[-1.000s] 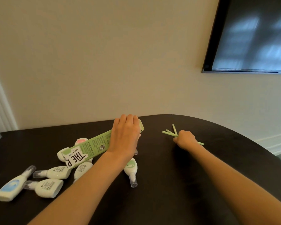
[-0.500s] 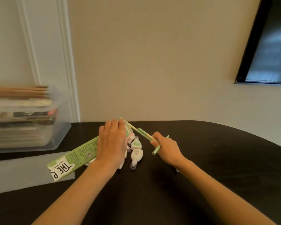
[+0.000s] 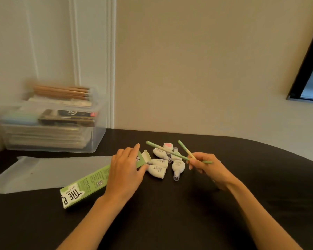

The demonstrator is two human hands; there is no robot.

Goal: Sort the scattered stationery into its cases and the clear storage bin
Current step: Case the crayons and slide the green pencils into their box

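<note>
Head cam is giving me a decent look at the green pencil box (image 3: 83, 186), which is lying flat on the black table (image 3: 170, 222) at about 8 o'clock from the middle of the view, open end with its flap pointing toward 2 o'clock. My left hand (image 3: 124, 173) is resting over the open end of the box, fingers curling around it and gripping it. My right hand (image 3: 209, 168) is sitting at around 3 o'clock from that, pinching a few green pencils (image 3: 172, 153) with their far ends fanning out toward 10 and 11 o'clock, crossing above the pile in between.

That pile is a bunch of white correction tape dispensers (image 3: 178, 166), clustering right between the two hands, just beside the box's open flap; one at the back is showing a pink patch. Can't tell if the pencils are touching them or hovering.

Going further out, a frosted plastic sleeve (image 3: 43, 170) is lying flat at 9 o'clock, partly under the box. Behind it at 10 o'clock the clear storage bin (image 3: 98, 139) is sitting against the wall, packed with flat packs and wooden pencils (image 3: 61, 92) resting on top, though it's coming through a bit blurry.
</note>
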